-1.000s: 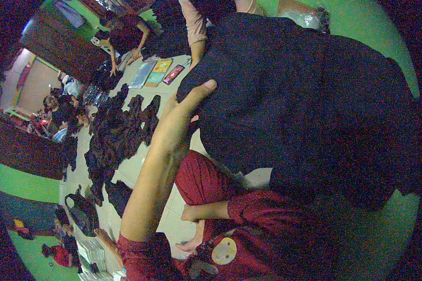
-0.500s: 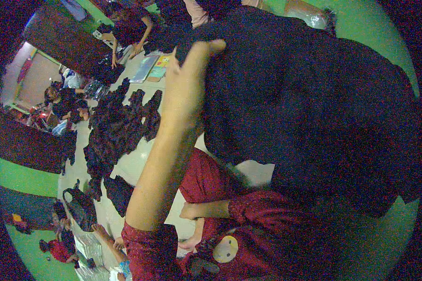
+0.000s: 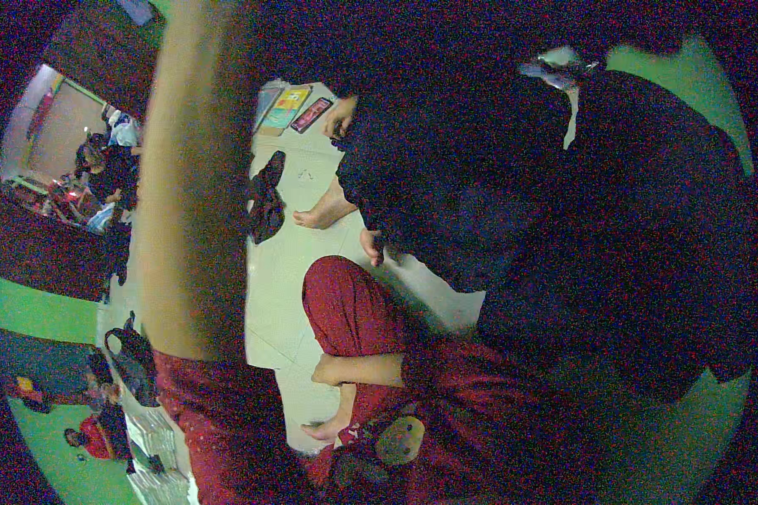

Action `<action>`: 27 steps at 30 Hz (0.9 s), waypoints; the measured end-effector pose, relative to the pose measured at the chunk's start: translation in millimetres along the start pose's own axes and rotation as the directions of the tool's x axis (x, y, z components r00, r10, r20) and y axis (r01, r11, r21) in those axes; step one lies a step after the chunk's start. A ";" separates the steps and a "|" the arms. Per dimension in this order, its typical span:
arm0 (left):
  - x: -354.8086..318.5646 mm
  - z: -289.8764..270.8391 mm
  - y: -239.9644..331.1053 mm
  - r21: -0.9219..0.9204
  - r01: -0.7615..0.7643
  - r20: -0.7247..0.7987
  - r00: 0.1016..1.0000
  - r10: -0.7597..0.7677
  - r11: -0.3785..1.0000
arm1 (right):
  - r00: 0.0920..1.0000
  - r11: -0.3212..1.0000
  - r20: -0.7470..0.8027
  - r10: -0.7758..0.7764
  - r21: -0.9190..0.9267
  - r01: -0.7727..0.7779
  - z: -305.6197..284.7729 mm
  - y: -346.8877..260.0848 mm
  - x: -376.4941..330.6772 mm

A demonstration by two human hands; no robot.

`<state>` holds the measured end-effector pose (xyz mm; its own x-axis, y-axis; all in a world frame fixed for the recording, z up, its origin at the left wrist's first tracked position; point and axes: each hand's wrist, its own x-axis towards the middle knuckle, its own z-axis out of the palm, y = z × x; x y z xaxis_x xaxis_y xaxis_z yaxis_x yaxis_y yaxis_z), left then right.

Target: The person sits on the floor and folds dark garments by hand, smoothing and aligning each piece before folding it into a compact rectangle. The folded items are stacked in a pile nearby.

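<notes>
My left arm [image 3: 198, 194], bare below a dark red sleeve, stretches up through the picture and leaves it at the top edge. Its hand is out of view. My right hand does not show. A large black cloth mass [image 3: 514, 219] fills the right side. Whether it is a loose garment or a person's clothing I cannot tell. My red trouser knee [image 3: 345, 303] lies on the pale floor [image 3: 282, 261], with a bare foot [image 3: 324, 429] below it.
A person's hand [image 3: 341, 118] and bare foot [image 3: 324, 206] show at the black cloth's edge. Beside them lie a phone [image 3: 312, 115], notebooks [image 3: 288, 105] and a dark cloth piece [image 3: 267, 198]. A black bag [image 3: 130, 366] and stacked clear packets [image 3: 156, 446] are at left. Others sit farther off.
My left arm has swung left and up; its hand, earlier at the black cloth's edge, has gone out of view. The phone and another person's hand and foot now show.
</notes>
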<state>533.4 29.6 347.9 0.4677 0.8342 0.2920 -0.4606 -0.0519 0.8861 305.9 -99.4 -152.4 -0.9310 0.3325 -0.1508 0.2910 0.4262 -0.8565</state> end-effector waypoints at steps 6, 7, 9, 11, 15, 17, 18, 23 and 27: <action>-10.5 -35.3 47.3 0.073 -0.148 -0.063 0.986 0.153 0.986 | 1.000 0.999 -0.006 0.010 -0.037 -0.010 -4.3 -1.8 3.3; -16.8 -43.7 54.7 0.098 -0.170 -0.086 0.980 0.179 0.981 | 1.000 0.999 -0.011 0.016 -0.038 -0.017 -6.0 -2.4 4.1; -31.9 -61.7 68.2 0.137 -0.210 -0.123 0.966 0.226 0.968 | 1.000 0.998 -0.018 0.021 -0.059 -0.022 -8.2 -3.8 4.2; -50.3 -80.2 79.7 0.180 -0.239 -0.172 0.947 0.269 0.954 | 0.999 0.996 -0.028 0.032 -0.077 -0.034 -10.5 -4.1 2.9; -94.4 -117.8 94.9 0.279 -0.259 -0.314 0.885 0.343 0.925 | 0.997 0.993 -0.051 0.061 -0.099 -0.066 -13.9 -2.2 -0.1; -117.8 -139.3 95.8 0.319 -0.243 -0.400 0.842 0.363 0.916 | 0.995 0.990 -0.059 0.078 -0.115 -0.084 -14.5 -2.6 -0.2; -131.9 -152.2 96.4 0.340 -0.228 -0.443 0.817 0.369 0.912 | 0.994 0.988 -0.067 0.086 -0.123 -0.094 -14.5 -4.4 0.6; -210.9 -258.8 97.4 0.446 -0.042 -0.690 0.620 0.373 0.894 | 0.989 0.961 -0.060 0.139 -0.231 -0.149 -16.4 -21.5 -4.6; -324.0 -398.3 49.2 0.430 0.199 -0.791 0.553 0.262 0.881 | 0.978 0.919 -0.045 0.206 -0.334 -0.209 -15.8 -27.5 -13.2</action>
<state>58.7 -24.6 153.5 -0.4589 0.8818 0.1085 0.0120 -0.1160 0.9932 313.7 -102.2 -119.0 -0.8401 0.4510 -0.3015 0.5358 0.6028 -0.5912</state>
